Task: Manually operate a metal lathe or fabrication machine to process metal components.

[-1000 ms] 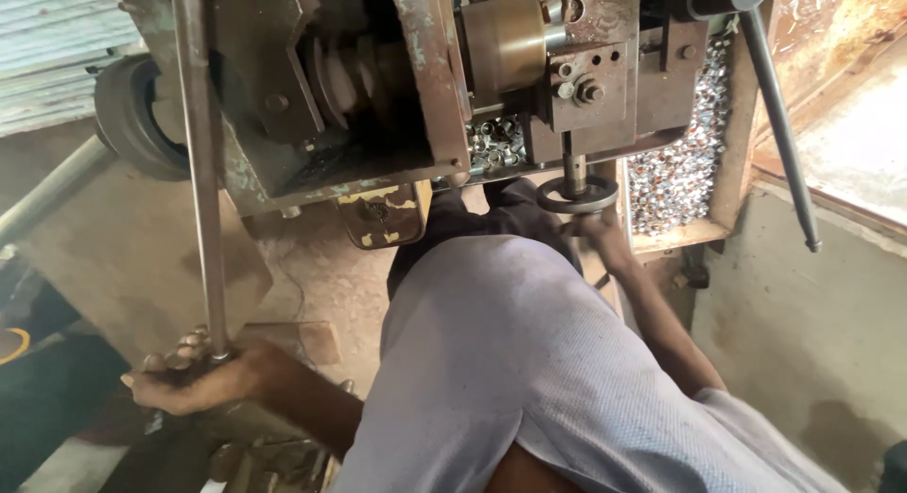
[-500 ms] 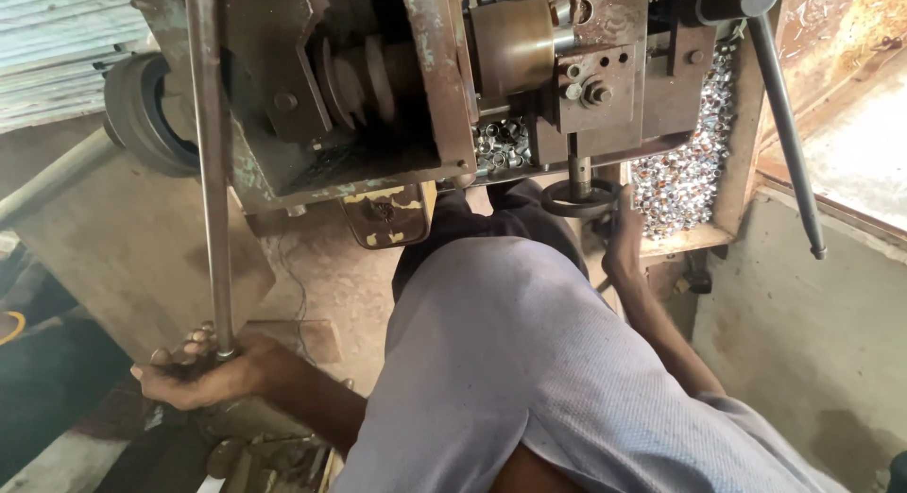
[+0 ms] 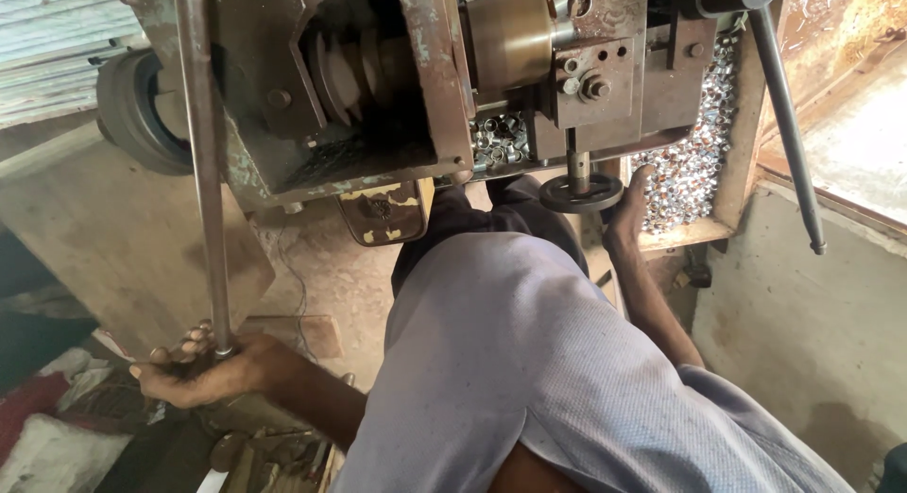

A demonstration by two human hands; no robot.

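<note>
My left hand (image 3: 203,368) is closed around the lower end of a long grey metal lever rod (image 3: 200,162) that runs up to a rusty, greasy machine (image 3: 378,87). My right hand (image 3: 627,206) reaches up beside a small black handwheel (image 3: 581,193) under the machine's tool head, its fingers touching the wheel's right rim. A brass-coloured cylinder (image 3: 510,35) sits above the wheel. My torso in a pale grey shirt (image 3: 529,361) fills the lower middle.
A wooden tray heaped with several small shiny metal rings (image 3: 694,162) stands right of the handwheel. A second long dark lever (image 3: 789,125) hangs at the far right. A rubber wheel (image 3: 132,110) is at the left, rags and scrap on the floor (image 3: 57,427).
The view has shifted slightly. My left hand stays on the rod's end; my right hand has slid from under the handwheel to its right side, fingers raised.
</note>
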